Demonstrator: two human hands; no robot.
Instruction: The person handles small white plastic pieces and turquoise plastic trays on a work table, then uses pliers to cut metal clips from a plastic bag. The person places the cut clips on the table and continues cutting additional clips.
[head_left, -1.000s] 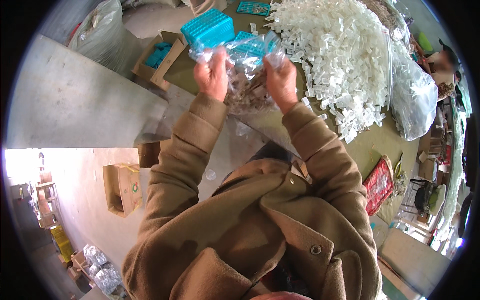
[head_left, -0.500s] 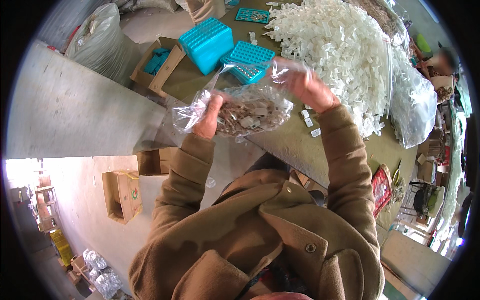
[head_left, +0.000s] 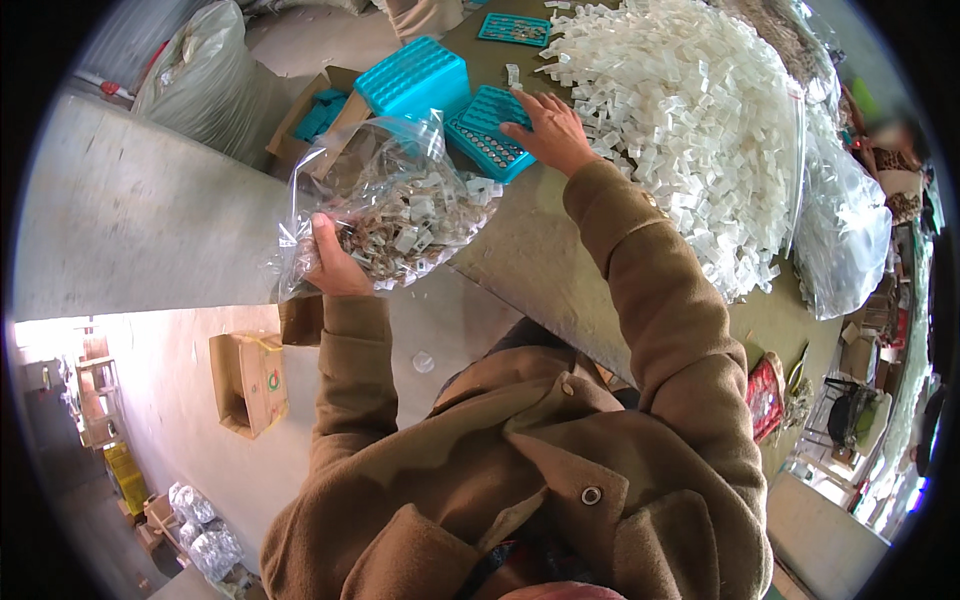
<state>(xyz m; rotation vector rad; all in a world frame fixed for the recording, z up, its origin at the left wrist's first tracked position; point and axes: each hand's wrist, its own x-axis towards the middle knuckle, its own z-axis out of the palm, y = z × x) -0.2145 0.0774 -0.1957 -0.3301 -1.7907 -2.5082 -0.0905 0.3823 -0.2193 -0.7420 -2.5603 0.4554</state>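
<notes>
My left hand (head_left: 335, 262) grips a clear plastic bag (head_left: 400, 215) by its left side, thumb on the outside. Inside the bag lie many small translucent white pieces mixed with brownish bits. My right hand (head_left: 552, 130) is empty, its fingers spread over a blue ridged tray (head_left: 490, 108). Whether the fingertips touch that tray I cannot tell. Under it, partly covered, sits another blue tray (head_left: 500, 163) with rows of small round metallic items. Just left of these stands a tall stack of blue trays (head_left: 412, 80).
A large heap of translucent white plastic pieces (head_left: 690, 130) covers the table's right side. A cardboard box (head_left: 290, 135) with blue items stands beyond the bag. Another blue tray (head_left: 515, 29) lies at the far edge. An open cardboard box (head_left: 262, 385) is on the floor at left.
The bag has moved left and slightly down with my left hand. My right hand has left the bag's opening and moved left, over the blue trays.
</notes>
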